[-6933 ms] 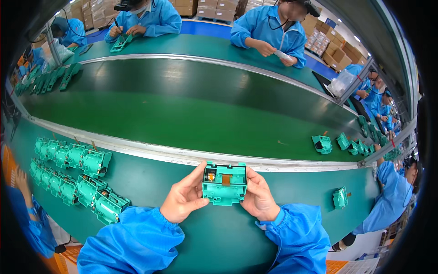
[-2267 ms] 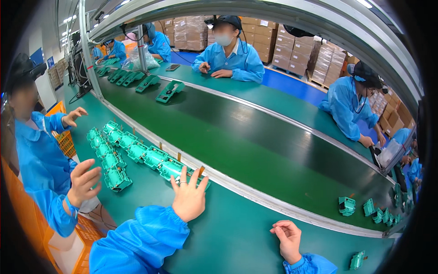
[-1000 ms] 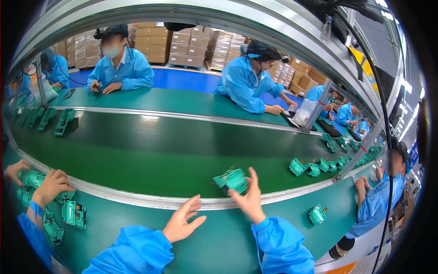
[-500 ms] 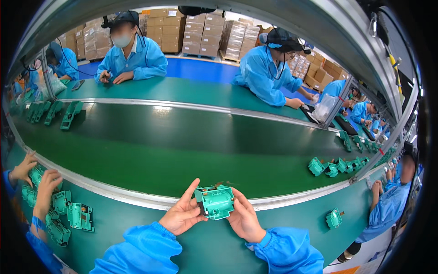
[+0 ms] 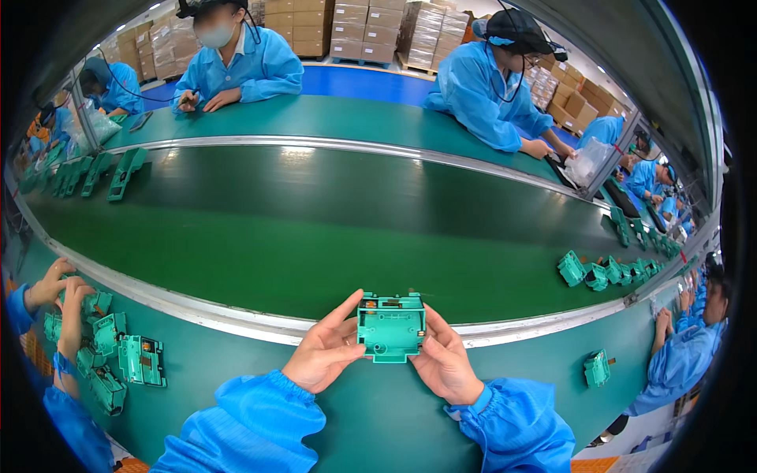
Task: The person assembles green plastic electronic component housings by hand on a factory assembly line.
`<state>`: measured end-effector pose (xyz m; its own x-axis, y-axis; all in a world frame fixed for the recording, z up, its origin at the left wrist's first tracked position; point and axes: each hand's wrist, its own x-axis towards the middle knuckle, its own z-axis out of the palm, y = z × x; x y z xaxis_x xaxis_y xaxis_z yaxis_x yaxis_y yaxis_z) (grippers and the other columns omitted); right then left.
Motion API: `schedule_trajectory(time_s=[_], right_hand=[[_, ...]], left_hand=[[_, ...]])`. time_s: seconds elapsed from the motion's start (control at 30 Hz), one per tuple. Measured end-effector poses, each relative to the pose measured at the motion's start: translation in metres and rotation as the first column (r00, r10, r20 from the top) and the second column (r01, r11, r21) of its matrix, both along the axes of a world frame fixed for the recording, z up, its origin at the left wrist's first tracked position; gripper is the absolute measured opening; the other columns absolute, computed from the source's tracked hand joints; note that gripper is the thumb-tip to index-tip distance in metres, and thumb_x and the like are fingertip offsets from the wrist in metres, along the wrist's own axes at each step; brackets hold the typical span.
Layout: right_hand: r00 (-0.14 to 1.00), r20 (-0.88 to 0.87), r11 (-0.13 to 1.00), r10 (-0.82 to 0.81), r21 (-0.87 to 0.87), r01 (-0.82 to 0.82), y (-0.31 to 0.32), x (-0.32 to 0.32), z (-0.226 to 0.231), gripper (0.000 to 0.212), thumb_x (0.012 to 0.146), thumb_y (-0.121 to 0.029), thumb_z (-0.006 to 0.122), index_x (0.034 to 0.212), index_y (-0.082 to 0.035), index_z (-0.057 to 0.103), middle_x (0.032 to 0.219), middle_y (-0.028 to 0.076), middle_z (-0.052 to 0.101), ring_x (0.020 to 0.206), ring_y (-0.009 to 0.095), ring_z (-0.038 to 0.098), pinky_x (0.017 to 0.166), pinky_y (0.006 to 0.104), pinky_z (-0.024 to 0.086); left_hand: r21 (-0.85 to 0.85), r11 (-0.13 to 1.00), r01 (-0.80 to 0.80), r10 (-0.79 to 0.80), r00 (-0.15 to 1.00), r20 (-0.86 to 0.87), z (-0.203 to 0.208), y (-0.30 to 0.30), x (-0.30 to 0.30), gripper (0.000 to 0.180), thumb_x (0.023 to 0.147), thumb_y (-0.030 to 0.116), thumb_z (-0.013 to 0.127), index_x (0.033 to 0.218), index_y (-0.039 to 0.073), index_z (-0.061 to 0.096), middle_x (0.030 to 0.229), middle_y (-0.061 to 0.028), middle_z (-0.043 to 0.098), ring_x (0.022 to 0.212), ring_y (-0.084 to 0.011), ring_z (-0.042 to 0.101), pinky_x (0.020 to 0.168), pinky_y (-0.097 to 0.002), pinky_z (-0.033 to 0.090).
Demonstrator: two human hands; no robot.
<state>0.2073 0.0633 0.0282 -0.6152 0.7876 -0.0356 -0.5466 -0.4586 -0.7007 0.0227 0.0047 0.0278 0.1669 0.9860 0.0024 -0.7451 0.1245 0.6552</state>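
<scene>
A green plastic housing (image 5: 392, 327), open-topped with small metal contacts at its sides, is held up over the near edge of the bench. My left hand (image 5: 325, 347) grips its left side, with the thumb on the front corner and the index finger along the back. On its right side my right hand (image 5: 446, 359) closes with thumb and fingers. Both hands wear blue sleeves to the wrist. The housing's hollow inside faces up toward me; its underside is hidden.
Several similar housings (image 5: 142, 361) lie at left, where a co-worker's hands (image 5: 69, 303) reach. One housing (image 5: 598, 368) rests on the bench at right. Beyond a metal rail (image 5: 260, 324) runs the green conveyor belt (image 5: 300, 236), bearing more housings (image 5: 571, 269). Co-workers sit across it.
The housing has turned and tilted, so it now sits squarer to me, and both hands turned with it. My view has shifted slightly. The co-worker's hands at left have drawn closer together.
</scene>
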Motion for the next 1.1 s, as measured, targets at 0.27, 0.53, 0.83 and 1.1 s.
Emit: schedule_trajectory(time_s=[0.27, 0.53, 0.83, 1.1], right_hand=[[0.999, -0.014, 0.993, 0.046, -0.108, -0.048, 0.001, 0.002, 0.0, 0.048, 0.085, -0.009, 0.051, 0.128, 0.0, 0.03, 0.121, 0.01, 0.045, 0.11, 0.018, 0.045, 0.094, 0.0336, 0.036], [0.999, 0.004, 0.995, 0.051, -0.085, -0.051, 0.001, 0.003, 0.001, 0.042, 0.086, -0.009, 0.049, 0.126, -0.004, 0.035, 0.12, 0.009, 0.046, 0.11, 0.017, 0.045, 0.094, 0.0332, 0.036], [0.999, -0.02, 0.993, 0.042, -0.112, -0.044, 0.001, 0.005, 0.0, 0.032, 0.088, -0.016, 0.049, 0.118, -0.006, 0.044, 0.113, 0.005, 0.051, 0.104, 0.015, 0.049, 0.089, 0.0331, 0.04], [0.999, 0.007, 0.983, 0.054, -0.177, -0.052, 0.002, 0.003, -0.004, 0.029, 0.088, -0.02, 0.049, 0.113, -0.006, 0.047, 0.109, 0.004, 0.054, 0.099, 0.015, 0.052, 0.088, 0.0336, 0.042]], left_hand=[[-0.016, 1.0, -0.014, 0.013, 0.999, -0.047, -0.001, -0.002, 0.001, 0.072, 0.076, -0.008, 0.052, 0.137, 0.012, 0.018, 0.128, -0.0155, 0.038, 0.116, -0.0245, 0.039, 0.094, -0.038, 0.035], [0.024, 1.0, -0.01, 0.011, 0.999, -0.048, -0.005, -0.001, 0.002, 0.072, 0.075, -0.01, 0.051, 0.136, 0.01, 0.02, 0.129, -0.0126, 0.038, 0.119, -0.0229, 0.036, 0.099, -0.0371, 0.029], [0.075, 0.997, -0.004, 0.016, 0.988, -0.153, -0.008, -0.003, 0.004, 0.071, 0.075, -0.009, 0.054, 0.136, 0.009, 0.022, 0.133, -0.0123, 0.034, 0.121, -0.0229, 0.035, 0.1, -0.0366, 0.028], [0.183, 0.983, -0.025, 0.071, 0.966, -0.247, -0.009, -0.005, 0.007, 0.07, 0.075, -0.009, 0.054, 0.135, 0.008, 0.023, 0.135, -0.0128, 0.031, 0.122, -0.0225, 0.034, 0.098, -0.0348, 0.03]])
